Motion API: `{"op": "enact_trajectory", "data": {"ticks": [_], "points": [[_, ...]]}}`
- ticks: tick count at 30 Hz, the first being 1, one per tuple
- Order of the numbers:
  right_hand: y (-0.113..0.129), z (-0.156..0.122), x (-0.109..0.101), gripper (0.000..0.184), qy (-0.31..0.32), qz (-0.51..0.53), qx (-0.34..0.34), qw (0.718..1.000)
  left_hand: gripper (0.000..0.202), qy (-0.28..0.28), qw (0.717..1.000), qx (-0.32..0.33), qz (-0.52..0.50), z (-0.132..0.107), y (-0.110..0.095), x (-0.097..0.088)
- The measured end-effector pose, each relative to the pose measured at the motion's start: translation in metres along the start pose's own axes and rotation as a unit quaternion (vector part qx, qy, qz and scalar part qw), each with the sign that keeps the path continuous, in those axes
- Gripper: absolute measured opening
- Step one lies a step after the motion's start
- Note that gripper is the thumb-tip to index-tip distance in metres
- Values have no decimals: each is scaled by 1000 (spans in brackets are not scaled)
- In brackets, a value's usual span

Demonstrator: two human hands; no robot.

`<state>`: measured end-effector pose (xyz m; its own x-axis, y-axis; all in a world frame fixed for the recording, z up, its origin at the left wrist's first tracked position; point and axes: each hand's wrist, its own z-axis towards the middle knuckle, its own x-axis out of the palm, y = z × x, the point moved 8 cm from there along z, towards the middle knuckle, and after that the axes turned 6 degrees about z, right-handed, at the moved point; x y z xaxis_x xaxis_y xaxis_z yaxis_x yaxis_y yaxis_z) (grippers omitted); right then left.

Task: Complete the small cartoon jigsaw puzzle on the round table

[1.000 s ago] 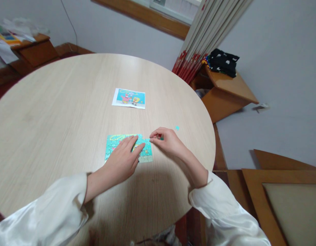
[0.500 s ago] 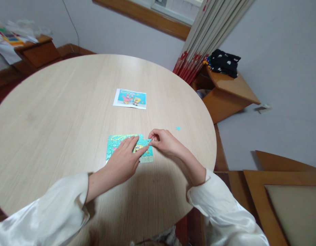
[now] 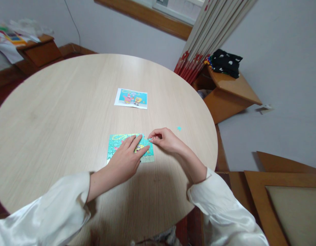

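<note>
Right hand (image 3: 167, 140) has edged over the jigsaw (image 3: 112, 147).

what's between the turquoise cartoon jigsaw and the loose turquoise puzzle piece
In the head view, the bare right hand lies between the jigsaw and the loose piece, its fingertips at the jigsaw's far right corner.

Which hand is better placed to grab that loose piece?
The right hand, I'd say. It's at the puzzle's upper right edge, nearer the loose piece. The left hand is farther away, spread over the puzzle.
</note>
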<state>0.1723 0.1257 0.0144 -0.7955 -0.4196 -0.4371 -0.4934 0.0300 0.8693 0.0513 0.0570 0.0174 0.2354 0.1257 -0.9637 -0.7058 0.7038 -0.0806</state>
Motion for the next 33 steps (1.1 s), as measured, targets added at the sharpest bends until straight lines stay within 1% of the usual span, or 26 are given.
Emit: {"op": "enact_trajectory", "data": {"ticks": [6,10,12,14,18,21,24,27,29,33], "points": [[5,7,-1,12,1,-59,5,998,54,7,998,58,6,1,-7,7],[8,10,-2,11,8,-63,-15,998,53,13,998,61,6,2,-8,8],[7,13,-7,9,-7,-64,-28,998,53,14,998,59,10,2,-8,8],[3,16,-12,7,-23,-59,-24,998,53,18,998,60,18,2,-8,8],[-3,23,-14,7,-21,-15,-10,1000,53,18,998,55,16,2,-7,8],[-4,26,-18,8,-38,36,-13,999,51,14,998,59,9,2,-8,6],[-2,26,-22,16,-53,87,-35,994,49,7,998,62,7,3,-8,3],[0,24,-22,18,-44,130,-55,989,49,5,998,56,-2,3,-7,3],[-2,22,-21,18,-42,153,-48,986,49,6,999,50,-7,3,-7,4],[-7,19,-19,21,-56,184,-11,981,49,8,999,48,-1,3,-7,5]]}}
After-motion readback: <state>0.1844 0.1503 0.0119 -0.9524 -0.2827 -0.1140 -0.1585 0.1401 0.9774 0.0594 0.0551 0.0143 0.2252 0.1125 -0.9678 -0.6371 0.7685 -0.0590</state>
